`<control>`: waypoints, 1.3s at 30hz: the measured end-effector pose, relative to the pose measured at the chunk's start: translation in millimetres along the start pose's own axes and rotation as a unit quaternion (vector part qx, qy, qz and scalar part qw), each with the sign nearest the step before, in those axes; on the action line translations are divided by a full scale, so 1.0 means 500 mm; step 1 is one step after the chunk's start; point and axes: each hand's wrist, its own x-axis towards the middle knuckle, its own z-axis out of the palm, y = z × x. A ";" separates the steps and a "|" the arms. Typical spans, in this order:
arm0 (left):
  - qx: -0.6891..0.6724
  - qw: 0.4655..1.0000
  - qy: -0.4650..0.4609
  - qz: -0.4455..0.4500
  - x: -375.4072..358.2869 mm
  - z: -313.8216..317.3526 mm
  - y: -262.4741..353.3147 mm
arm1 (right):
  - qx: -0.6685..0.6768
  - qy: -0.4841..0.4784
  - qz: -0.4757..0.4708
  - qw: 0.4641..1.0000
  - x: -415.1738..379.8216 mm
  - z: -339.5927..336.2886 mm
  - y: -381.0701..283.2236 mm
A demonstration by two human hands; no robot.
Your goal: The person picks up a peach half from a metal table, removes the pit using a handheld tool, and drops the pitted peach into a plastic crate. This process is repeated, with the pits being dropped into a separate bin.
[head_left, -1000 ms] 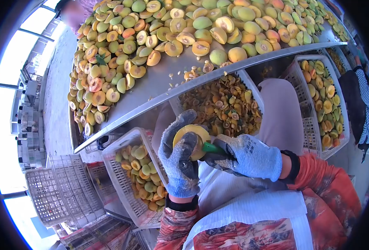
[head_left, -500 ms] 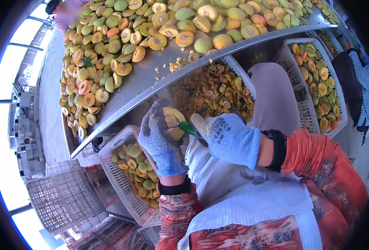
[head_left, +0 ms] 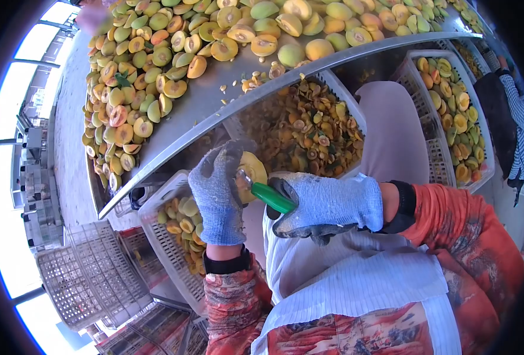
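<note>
My left hand (head_left: 217, 186), in a blue and grey work glove, is closed around a yellow peach half (head_left: 253, 168), its cut face turned toward my right hand. My right hand (head_left: 327, 204), gloved alike, grips a pitting knife (head_left: 274, 198) by its green handle. The knife's short metal tip meets the cut flesh near the centre; the exact shape of the tip is hard to make out. Both hands are above my lap, in front of the metal table edge.
Many halved peaches (head_left: 149, 77) are heaped on the metal table (head_left: 197, 100). Below its edge is a bin of pits and scraps (head_left: 309, 127). Crates of halves stand at left (head_left: 176, 260) and right (head_left: 481, 171). My knee (head_left: 392, 124) is between bins. Another person (head_left: 90, 18) is at upper left.
My right hand has rolled over, showing more of the green handle. My left hand with the peach half has shifted slightly left and the fruit has tilted. The view has moved a little.
</note>
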 end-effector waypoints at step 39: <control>-0.198 0.969 -0.146 0.013 0.004 0.131 0.007 | 0.404 0.133 -0.166 0.889 0.014 -0.133 0.074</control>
